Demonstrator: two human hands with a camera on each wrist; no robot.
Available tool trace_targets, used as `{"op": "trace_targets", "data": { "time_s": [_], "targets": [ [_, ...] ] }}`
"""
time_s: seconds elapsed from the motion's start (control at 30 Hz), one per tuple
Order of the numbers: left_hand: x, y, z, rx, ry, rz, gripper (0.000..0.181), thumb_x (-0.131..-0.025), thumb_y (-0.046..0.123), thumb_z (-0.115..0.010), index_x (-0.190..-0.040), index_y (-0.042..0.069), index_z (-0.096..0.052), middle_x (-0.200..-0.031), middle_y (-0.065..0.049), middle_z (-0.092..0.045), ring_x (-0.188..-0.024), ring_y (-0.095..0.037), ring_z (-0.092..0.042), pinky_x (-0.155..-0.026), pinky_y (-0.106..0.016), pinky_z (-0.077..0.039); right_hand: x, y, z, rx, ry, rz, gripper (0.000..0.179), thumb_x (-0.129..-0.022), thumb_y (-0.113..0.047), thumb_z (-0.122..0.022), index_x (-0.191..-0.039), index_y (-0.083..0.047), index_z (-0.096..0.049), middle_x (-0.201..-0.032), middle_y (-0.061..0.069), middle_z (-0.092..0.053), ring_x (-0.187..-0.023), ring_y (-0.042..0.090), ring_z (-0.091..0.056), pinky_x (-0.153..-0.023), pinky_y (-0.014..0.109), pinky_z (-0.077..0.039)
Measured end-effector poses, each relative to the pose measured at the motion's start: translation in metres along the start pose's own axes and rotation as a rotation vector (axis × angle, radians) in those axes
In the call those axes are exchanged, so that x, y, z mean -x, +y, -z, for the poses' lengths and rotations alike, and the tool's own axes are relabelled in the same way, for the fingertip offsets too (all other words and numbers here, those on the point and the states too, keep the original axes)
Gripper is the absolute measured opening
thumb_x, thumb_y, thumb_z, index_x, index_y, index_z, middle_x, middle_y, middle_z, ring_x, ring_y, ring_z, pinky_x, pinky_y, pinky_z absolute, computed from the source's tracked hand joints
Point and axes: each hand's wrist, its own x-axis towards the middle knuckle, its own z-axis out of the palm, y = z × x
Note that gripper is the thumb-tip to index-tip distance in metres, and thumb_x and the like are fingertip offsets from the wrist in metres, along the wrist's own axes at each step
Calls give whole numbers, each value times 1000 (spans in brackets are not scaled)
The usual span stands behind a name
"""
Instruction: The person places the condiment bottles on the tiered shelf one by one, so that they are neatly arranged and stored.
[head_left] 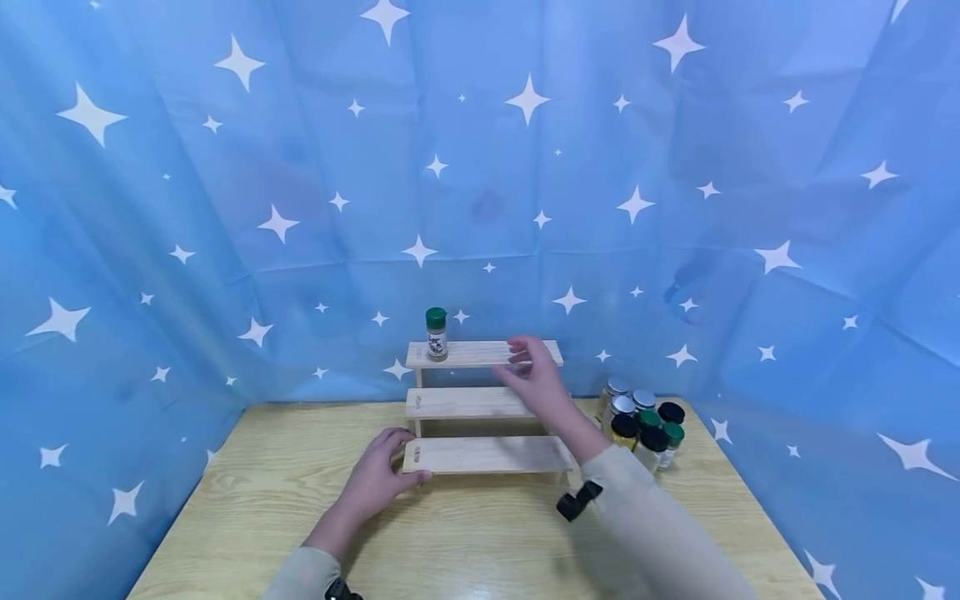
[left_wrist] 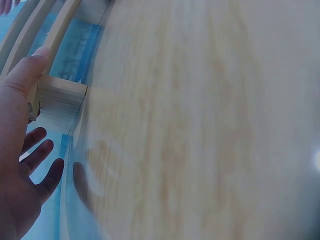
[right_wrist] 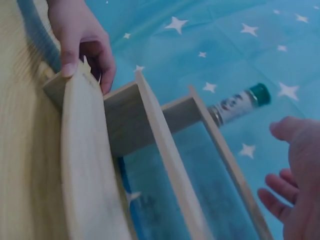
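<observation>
A three-tier wooden shelf rack (head_left: 487, 454) stands at the back of the table. On its top tier, near the left end, sits a spice jar (head_left: 437, 343) with a green cap and a printed label. My left hand (head_left: 378, 475) grips the left end of the lowest tier, thumb (right_wrist: 69, 69) at the front edge and fingers behind. My right hand (head_left: 536, 379) hovers over the right part of the upper tiers with nothing in it, its fingers parted and loosely bent. In the right wrist view that hand is apart from the jar (right_wrist: 240, 106).
To the right of the rack, several spice jars (head_left: 648, 442) with black, green and silver caps stand close together. A blue curtain (head_left: 480, 208) with white stars hangs behind the wooden table (head_left: 465, 533). The right forearm passes just left of the jars.
</observation>
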Motion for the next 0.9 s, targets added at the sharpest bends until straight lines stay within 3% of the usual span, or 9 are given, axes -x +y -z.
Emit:
{"op": "trace_targets", "data": {
  "time_s": [0.37, 0.57, 0.9],
  "targets": [
    [0, -1, 0, 13, 11, -4, 81, -83, 53, -97, -148, 16, -65, -158, -6, -57, -147, -36, -53, -117, -59, -51, 82, 25, 71, 221, 131, 14, 44, -104, -17, -81, -144, -8, -64, -135, 11, -61, -121, 33, -64, -100, 57, -59],
    [0, 1, -1, 9, 5, -7, 81, -85, 54, -95, -149, 15, -64, -158, -9, -56, -146, -39, -53, -116, -61, -52, 119, 41, 103, 366, 200, 35, 45, -102, -9, -82, -143, -2, -64, -136, 19, -61, -123, 41, -63, -101, 63, -57],
    [0, 0, 0, -19, 5, -29, 82, -85, 55, -94, -149, 14, -63, -157, -10, -57, -144, -41, -54, -114, -62, -52, 167, 69, 134, 457, 301, -87, 50, -100, -12, -84, -142, 2, -63, -142, 23, -57, -135, 46, -51, -109, 70, -46]
  ]
}}
